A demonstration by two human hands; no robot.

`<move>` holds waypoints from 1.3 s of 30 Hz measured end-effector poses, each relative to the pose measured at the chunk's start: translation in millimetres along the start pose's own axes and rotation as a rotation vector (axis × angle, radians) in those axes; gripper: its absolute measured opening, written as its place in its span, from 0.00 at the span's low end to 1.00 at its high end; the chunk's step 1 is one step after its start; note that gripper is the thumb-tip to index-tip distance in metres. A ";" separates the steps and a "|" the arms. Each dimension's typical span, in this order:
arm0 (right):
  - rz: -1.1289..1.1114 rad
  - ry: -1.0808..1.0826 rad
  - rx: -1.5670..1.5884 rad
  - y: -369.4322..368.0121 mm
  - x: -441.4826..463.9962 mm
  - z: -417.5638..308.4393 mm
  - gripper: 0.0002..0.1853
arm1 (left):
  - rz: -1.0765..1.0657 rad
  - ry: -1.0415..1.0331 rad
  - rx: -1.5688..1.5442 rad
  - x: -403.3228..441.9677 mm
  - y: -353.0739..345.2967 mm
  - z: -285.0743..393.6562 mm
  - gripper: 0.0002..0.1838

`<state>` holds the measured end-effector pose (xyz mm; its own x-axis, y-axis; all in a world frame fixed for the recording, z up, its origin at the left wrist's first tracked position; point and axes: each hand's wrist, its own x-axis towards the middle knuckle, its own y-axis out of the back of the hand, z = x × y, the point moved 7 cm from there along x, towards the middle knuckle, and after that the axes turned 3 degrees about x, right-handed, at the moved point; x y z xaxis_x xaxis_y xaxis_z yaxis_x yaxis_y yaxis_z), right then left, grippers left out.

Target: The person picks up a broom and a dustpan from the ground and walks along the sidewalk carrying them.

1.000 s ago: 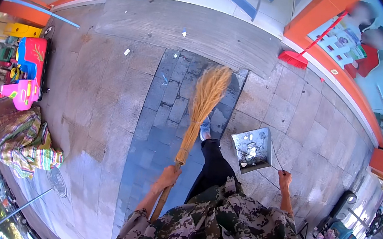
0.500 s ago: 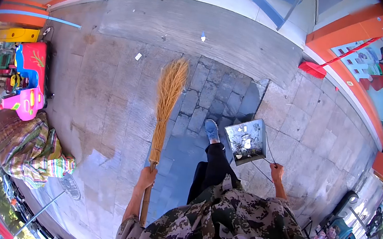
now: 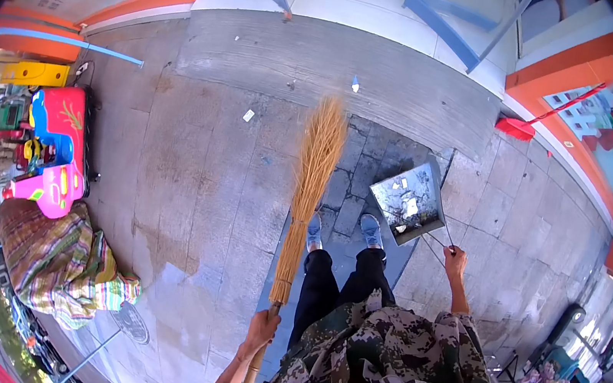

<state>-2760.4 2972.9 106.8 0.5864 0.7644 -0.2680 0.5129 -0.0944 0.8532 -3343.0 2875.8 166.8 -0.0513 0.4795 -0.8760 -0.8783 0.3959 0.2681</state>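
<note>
My left hand (image 3: 263,328) is wrapped round the wooden handle of a straw broom (image 3: 296,244). The bristles point away from me over the paving and look a little blurred at the tip. With my right hand (image 3: 455,262) I grip the thin wire handle of a metal dustpan (image 3: 423,233). Scraps of white litter and dark dirt lie in the pan, in front of my right foot. A white scrap of paper (image 3: 248,116) lies on the ground left of the bristles, and a small blue-and-white scrap (image 3: 355,84) lies on the step.
A grey step (image 3: 263,50) crosses ahead, below blue-framed glass doors (image 3: 451,32). A red broom (image 3: 516,128) leans at the right wall. On the left stand a pink and red ride-on toy (image 3: 64,152) and something under a striped cloth (image 3: 65,260).
I have stepped forward, and both shoes now show side by side. The broom has swung to the right. The dustpan has moved slightly forward and right, tilting more.
</note>
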 end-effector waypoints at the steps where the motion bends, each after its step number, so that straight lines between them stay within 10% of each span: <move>1: -0.002 0.001 -0.004 5.2 3.7 -1.3 0.17 | 0.019 -0.050 0.055 18.0 4.1 22.0 0.13; 9: 0.041 -0.038 0.035 19.5 -7.3 -36.9 0.18 | 0.483 -0.520 0.784 240.0 96.5 212.8 0.09; 14: 0.013 -0.026 0.047 0.1 -16.8 -33.4 0.18 | 0.404 -0.584 1.156 237.3 100.2 146.8 0.08; 19: -0.004 -0.116 0.019 -13.4 -33.2 -9.5 0.17 | 0.207 -0.060 0.908 130.4 136.8 18.6 0.09; 26: -0.049 -0.078 0.020 -40.1 -29.9 -14.9 0.14 | 0.334 -0.015 0.571 69.6 140.8 -74.4 0.09; 31: -0.086 0.006 -0.045 -56.6 -22.3 -16.8 0.13 | 0.463 -0.037 0.276 145.9 179.1 18.9 0.08; 39: -0.150 0.036 -0.017 -75.9 -19.2 -45.0 0.16 | 0.533 -0.267 0.646 284.3 122.9 86.8 0.07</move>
<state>-2838.7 2994.1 67.3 0.4810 0.7913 -0.3775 0.5827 0.0332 0.8120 -3424.3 3128.8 -14.6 -0.1937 0.8620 -0.4684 -0.3240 0.3944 0.8599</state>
